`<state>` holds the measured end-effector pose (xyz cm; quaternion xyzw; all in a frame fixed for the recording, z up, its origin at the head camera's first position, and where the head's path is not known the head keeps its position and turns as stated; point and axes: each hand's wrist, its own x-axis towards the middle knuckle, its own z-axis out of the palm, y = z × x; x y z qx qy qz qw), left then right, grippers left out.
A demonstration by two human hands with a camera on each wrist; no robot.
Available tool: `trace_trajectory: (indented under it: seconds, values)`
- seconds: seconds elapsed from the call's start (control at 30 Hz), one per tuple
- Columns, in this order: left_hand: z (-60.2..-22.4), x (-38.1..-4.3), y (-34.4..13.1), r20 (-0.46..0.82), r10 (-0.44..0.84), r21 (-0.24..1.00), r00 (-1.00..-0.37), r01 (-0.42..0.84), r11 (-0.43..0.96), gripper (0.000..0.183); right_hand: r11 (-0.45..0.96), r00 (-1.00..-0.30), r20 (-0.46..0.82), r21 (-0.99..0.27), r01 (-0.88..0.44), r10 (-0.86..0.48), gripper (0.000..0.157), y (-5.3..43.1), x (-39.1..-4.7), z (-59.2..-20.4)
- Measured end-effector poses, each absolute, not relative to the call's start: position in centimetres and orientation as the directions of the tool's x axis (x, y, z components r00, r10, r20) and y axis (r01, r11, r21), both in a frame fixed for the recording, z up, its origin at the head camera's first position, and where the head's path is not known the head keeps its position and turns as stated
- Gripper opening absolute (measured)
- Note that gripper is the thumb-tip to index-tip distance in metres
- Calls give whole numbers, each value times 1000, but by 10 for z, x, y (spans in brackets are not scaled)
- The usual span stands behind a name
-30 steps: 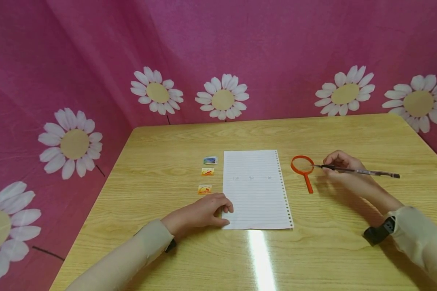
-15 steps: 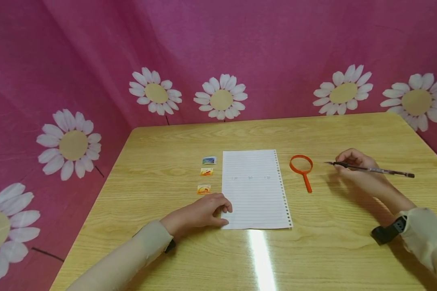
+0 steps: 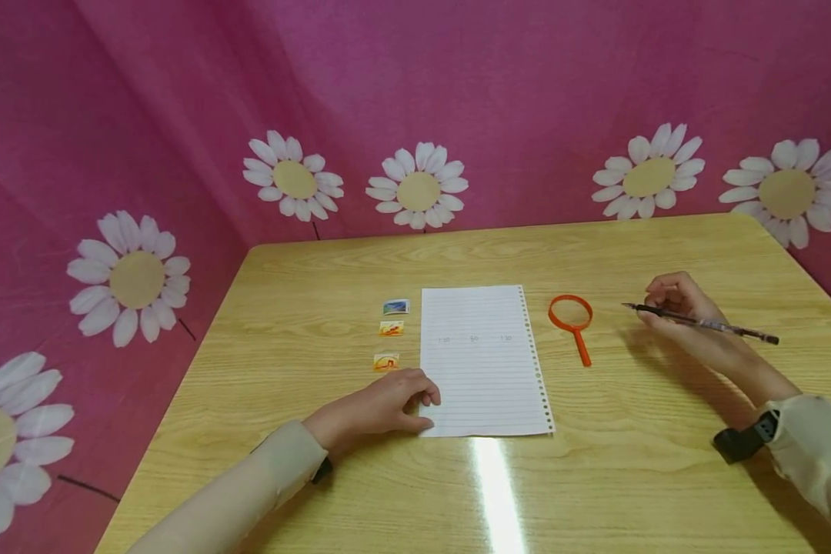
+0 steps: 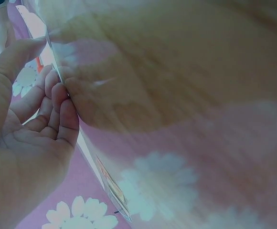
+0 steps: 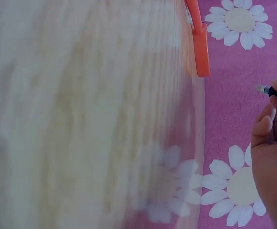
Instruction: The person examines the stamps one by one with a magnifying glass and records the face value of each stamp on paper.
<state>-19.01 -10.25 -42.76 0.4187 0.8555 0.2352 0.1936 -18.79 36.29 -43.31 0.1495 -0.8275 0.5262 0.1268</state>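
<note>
My left hand (image 3: 388, 404) rests on the lower left edge of a lined sheet of paper (image 3: 481, 385), fingers loosely bent and fingertips touching it. Three small numbers are written across the sheet's middle. In the left wrist view the thumb and fingertips of the left hand (image 4: 38, 109) meet the flat surface. My right hand (image 3: 692, 315) pinches a pen (image 3: 692, 319) above the table, its tip pointing left. The right wrist view shows the pen's tip (image 5: 265, 89) uncapped. Between the paper and the right hand lies an orange magnifying glass (image 3: 580, 342).
Three small stamps, a blue one (image 3: 396, 307), an orange one (image 3: 391, 328) and another orange one (image 3: 386, 362), lie in a column left of the paper. The wooden table (image 3: 318, 285) reaches a pink flowered curtain (image 3: 526, 115) at the back and left.
My right hand has moved right with the pen, away from the magnifying glass, then stayed near there with a slight tilt. The left hand has stayed on the paper.
</note>
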Motion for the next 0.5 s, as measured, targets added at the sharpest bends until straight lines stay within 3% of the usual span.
trace_trajectory:
  seconds: [0.2,0.33,0.5]
  values:
    - [-427,-190,-103,-139,806,564,-576,623,543,23,435,-916,367,-806,-401,-163,25,365,-191,-434]
    - [-426,-189,-103,-138,808,562,-573,627,540,23,481,-927,337,-793,-373,-164,15,366,-191,-433]
    - [-427,-190,-103,-133,812,560,-568,633,535,22,505,-951,280,-806,-308,-134,13,367,-188,-430]
